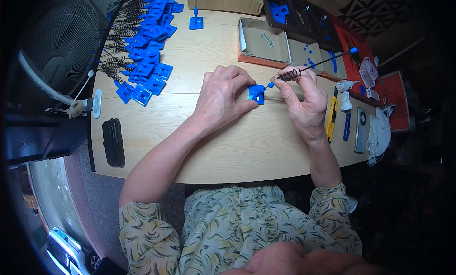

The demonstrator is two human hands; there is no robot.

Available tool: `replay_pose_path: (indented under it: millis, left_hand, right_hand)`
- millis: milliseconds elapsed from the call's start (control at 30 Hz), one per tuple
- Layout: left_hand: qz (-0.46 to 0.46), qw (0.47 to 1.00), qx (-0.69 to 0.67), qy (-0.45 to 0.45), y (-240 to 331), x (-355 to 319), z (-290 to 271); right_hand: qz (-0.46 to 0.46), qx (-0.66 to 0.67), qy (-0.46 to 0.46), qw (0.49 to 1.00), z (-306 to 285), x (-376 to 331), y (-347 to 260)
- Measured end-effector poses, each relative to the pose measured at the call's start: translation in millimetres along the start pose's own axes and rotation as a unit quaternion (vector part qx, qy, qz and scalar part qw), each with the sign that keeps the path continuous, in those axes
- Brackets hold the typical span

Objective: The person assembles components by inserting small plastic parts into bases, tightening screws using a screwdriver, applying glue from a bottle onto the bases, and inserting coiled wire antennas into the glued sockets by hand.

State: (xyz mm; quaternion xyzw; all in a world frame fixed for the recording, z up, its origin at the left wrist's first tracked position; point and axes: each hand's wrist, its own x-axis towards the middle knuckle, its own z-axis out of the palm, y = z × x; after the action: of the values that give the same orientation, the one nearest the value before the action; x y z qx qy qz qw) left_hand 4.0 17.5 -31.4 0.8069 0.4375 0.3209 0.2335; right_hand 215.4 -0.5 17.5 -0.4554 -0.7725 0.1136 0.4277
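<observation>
On the tabletop my left hand (221, 94) pinches a small blue plastic base (256, 93) between thumb and fingertips. My right hand (306, 101) is closed on a black coiled wire rod (290, 75), its fingers around the coil. The rod tilts up to the right and ends in a blue tip (353, 51). At its lower end a blue collar (270, 85) sits close to the base; a thin stretch of wire shows between them. Whether the wire enters the base cannot be made out.
Many blue bases with coiled rods (142, 61) lie stacked at the far left. One more blue base (196, 23) lies farther back. Cardboard trays (263, 57) hold small parts. A yellow cutter knife (332, 118), phone (361, 130) and glove (378, 132) lie right; a black case (113, 142) left.
</observation>
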Motion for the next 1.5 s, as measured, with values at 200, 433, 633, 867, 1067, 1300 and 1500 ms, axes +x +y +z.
replay_pose_path:
  millis: [200, 433, 633, 867, 1067, 1300, 1500]
  left_hand:
    - [0.002, 1.0, 0.0, 0.008, -0.1, 0.0, 1.1]
    - [0.003, 1.0, 0.0, 0.008, -0.9, -0.5, 1.2]
    - [-0.002, 1.0, 0.001, 0.003, 0.6, 0.1, -0.3]
    - [0.001, 1.0, 0.002, 0.004, 1.0, 0.3, 0.3]
    - [0.012, 1.0, 0.0, 0.014, 0.3, -0.5, 1.3]
    - [0.01, 1.0, 0.002, 0.01, 0.3, -0.2, 0.6]
    - [0.012, 1.0, 0.003, 0.015, 0.0, -0.1, 0.9]
  right_hand:
    - [-0.037, -0.041, -0.014, 0.998, 3.8, 0.7, 0.6]
    - [-0.019, -0.032, -0.013, 0.999, 7.2, 1.3, 0.5]
    - [-0.03, -0.031, -0.011, 0.999, 7.6, 1.0, 3.0]
    - [-0.044, -0.048, -0.012, 0.998, 5.6, 1.7, 2.2]
    - [-0.041, -0.042, -0.003, 0.998, 6.9, 0.4, 2.4]
    - [-0.038, -0.032, -0.002, 0.999, 7.8, 0.7, 1.9]
    - [-0.042, -0.024, 0.009, 0.999, 9.2, 0.3, 2.0]
